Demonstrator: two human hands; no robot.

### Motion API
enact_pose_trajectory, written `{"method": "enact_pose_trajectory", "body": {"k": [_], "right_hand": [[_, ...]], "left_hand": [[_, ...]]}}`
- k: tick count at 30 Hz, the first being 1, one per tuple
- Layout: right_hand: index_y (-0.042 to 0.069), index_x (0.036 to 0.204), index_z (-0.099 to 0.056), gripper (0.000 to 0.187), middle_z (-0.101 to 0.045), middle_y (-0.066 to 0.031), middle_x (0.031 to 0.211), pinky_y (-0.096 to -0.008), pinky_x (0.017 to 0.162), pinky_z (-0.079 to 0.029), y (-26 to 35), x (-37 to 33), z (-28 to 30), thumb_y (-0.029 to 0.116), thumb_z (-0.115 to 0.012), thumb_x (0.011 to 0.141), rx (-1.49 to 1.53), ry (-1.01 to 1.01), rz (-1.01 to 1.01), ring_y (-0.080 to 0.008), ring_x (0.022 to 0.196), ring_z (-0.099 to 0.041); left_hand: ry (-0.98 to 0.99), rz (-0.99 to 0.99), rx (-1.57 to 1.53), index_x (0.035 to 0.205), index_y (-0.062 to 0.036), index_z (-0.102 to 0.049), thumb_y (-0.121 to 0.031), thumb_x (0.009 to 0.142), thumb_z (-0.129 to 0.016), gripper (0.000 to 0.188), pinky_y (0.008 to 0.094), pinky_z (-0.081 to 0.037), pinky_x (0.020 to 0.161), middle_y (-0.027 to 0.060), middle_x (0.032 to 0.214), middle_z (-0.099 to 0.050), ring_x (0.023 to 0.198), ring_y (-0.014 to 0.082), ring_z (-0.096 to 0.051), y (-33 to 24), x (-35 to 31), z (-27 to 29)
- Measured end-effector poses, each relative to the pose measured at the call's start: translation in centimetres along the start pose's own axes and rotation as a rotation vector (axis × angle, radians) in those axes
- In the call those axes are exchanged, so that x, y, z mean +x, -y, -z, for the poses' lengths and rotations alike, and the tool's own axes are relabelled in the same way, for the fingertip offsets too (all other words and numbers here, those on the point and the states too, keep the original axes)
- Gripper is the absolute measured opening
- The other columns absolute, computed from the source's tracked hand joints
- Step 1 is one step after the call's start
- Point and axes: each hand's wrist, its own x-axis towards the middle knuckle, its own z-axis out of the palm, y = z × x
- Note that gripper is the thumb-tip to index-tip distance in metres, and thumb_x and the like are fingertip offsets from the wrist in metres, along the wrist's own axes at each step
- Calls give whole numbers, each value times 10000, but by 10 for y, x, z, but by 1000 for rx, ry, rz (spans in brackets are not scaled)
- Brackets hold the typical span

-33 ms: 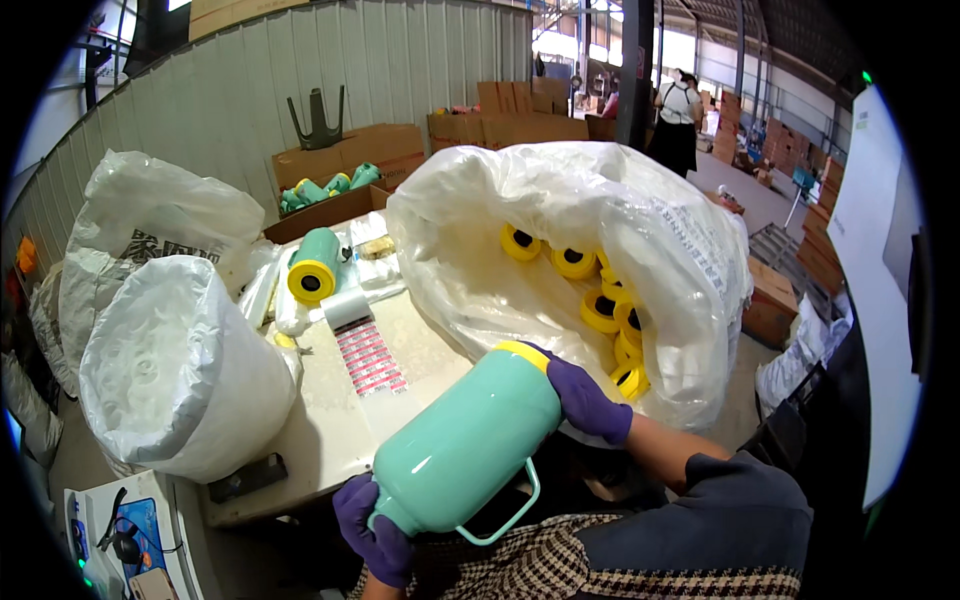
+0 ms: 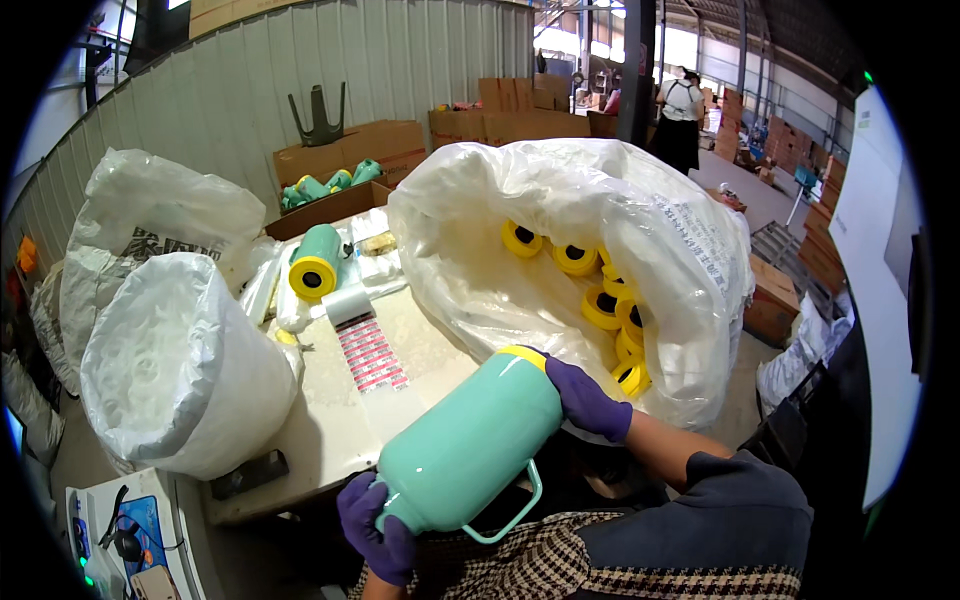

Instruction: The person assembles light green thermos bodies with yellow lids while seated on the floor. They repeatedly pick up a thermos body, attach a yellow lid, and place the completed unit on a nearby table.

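Observation:
A mint-green thermos jug (image 2: pixel 470 440) with a yellow rim and a looped side handle lies tilted across my front, above the table's near edge. My left hand (image 2: pixel 378 528), in a purple glove, closes round its narrow end at the lower left. At the yellow-rimmed end, my right hand (image 2: pixel 588 398), gloved likewise, grips the upper right; some of its fingers are hidden behind the jug. Just beyond stands a large clear plastic bag (image 2: pixel 690 260), open toward me, with several yellow-rimmed round ends inside. Another green jug (image 2: pixel 321 247) lies on the table, yellow end facing me.
A strip of red-and-white labels (image 2: pixel 370 355) lies on the white table (image 2: pixel 440 335). Two white sacks, one lined sack (image 2: pixel 240 370) in front, stand left. Behind the table, a carton (image 2: pixel 335 213) holds several green jugs. A person (image 2: pixel 680 110) stands far off at right.
The fingers of my left hand have shifted slightly at the jug's narrow end. The jug has barely moved, and both hands still hold it.

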Motion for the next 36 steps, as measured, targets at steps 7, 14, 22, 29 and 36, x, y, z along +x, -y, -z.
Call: {"method": "enact_pose_trajectory", "body": {"k": [7,14,22,29,36], "right_hand": [[26,1595,-243,745,-409,-182,1563,-415,1221,-251,-11,-11,-21,431,-529,1039,456,42,-30,-286,1453,-388],[18,1589,-175,830,-429,-170,1500,-399,1179,-323,-38,-35,-74,537,-503,1031,367,50,1,-255,1385,-423],[44,1494,-314,668,-549,-135,1406,-395,1124,-390,-48,-23,-63,246,-661,960,244,359,-40,-209,1298,-518],[56,1353,-479,494,-581,-142,1311,-422,1062,-460,-8,193,-36,285,-648,949,1088,208,-134,-273,1174,-593],[49,1227,-573,329,-581,-161,1208,-445,1030,-469,90,370,-84,291,-566,1004,471,129,503,-327,1108,-590]], "left_hand": [[-75,323,-46,1127,32,-575,-226,1036,-429,311,373,-467,925,165,1125,-597,1027,271,-585,16,19,12],[30,341,8,1198,42,-607,-157,1041,-442,303,330,-480,872,126,1068,-628,941,206,-591,1,41,36],[-6,596,-464,1478,-5,-384,-106,909,-544,600,356,-520,927,166,1450,-425,1142,214,-556,-28,44,42],[115,-120,448,1314,-27,-563,-157,798,-776,573,443,-515,953,193,1255,-577,1156,350,-579,-54,40,36],[311,-613,393,1154,-70,-663,-146,779,-755,393,448,-557,887,118,1122,-654,976,306,-659,-82,41,14]]}}
